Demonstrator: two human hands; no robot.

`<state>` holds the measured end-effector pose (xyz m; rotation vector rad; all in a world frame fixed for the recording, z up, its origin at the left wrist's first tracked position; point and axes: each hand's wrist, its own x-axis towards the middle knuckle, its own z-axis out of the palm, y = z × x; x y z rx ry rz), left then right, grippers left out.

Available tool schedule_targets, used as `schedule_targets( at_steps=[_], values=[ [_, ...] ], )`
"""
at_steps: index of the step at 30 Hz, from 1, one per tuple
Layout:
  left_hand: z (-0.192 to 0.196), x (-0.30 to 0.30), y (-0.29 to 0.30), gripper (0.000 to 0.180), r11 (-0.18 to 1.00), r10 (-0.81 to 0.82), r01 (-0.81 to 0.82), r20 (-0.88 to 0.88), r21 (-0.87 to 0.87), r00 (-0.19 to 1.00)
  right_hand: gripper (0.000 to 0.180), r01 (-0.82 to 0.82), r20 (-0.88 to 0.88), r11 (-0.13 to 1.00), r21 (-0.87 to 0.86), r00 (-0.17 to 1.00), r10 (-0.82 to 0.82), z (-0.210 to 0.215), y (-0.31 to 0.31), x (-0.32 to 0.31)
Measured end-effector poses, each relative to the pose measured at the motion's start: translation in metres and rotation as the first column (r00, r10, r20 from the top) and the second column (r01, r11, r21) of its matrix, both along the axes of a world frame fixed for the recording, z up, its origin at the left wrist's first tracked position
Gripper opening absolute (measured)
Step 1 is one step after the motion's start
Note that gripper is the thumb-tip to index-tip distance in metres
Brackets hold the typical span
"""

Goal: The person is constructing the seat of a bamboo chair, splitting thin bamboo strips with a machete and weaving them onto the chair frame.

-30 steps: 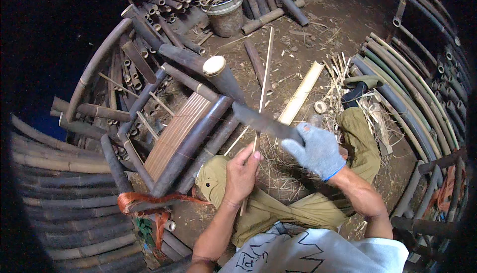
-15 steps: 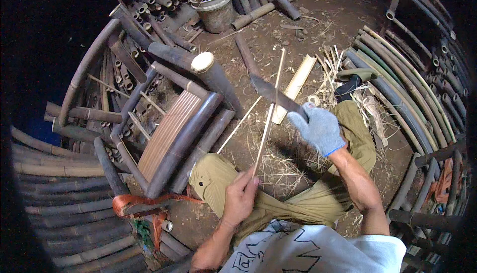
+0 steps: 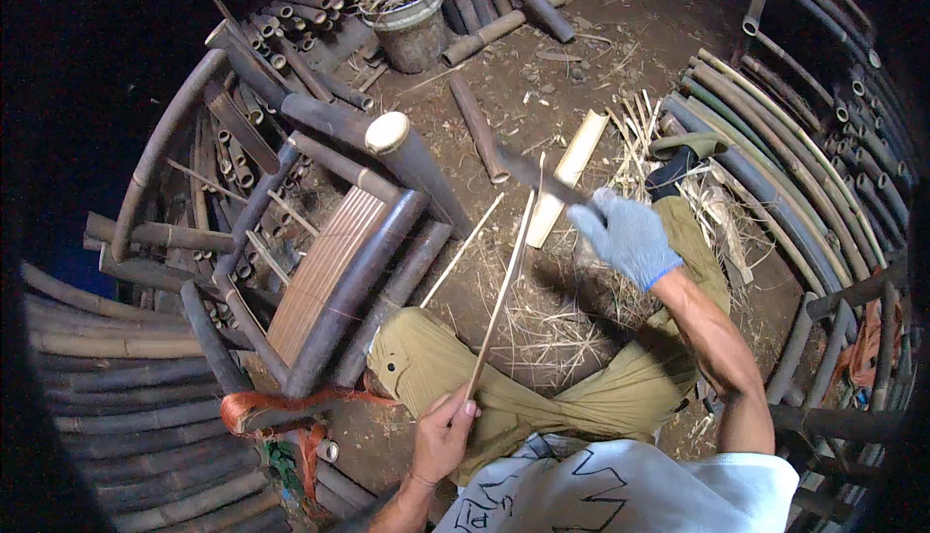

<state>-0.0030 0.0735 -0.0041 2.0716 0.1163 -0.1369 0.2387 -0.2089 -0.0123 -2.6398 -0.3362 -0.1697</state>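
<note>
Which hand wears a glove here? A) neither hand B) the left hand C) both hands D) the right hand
D: the right hand wears a light blue-grey glove and grips the blade, while the bare left hand pinches the thin bamboo strip.

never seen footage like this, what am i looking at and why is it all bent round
The picture comes from a wide fisheye camera worn on a person's head, looking down at their own two hands; that lens bends straight edges near the rim. The person sits on a dirt floor strewn with straw, with bamboo poles stacked all around and a bucket further off. The bare left hand pinches the near end of a thin bamboo strip. The right hand, in a blue-grey glove, has its grip on a dark knife at the strip's far end.
</note>
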Motion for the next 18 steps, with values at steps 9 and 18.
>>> schedule_targets(
  at_steps=[9,18],
  values=[
    [-0.005,0.006,0.001,0.037,0.928,0.073,-0.123,-0.152,-0.352,0.986,0.052,0.105,0.065,0.978,0.178,0.991,-0.118,-0.003,-0.023,0.023],
    [0.033,0.073,-0.044,0.043,0.852,0.056,-0.140,-0.179,-0.504,0.982,0.051,-0.261,-0.022,0.937,0.230,0.962,0.273,0.013,0.050,-0.088]
  ],
)
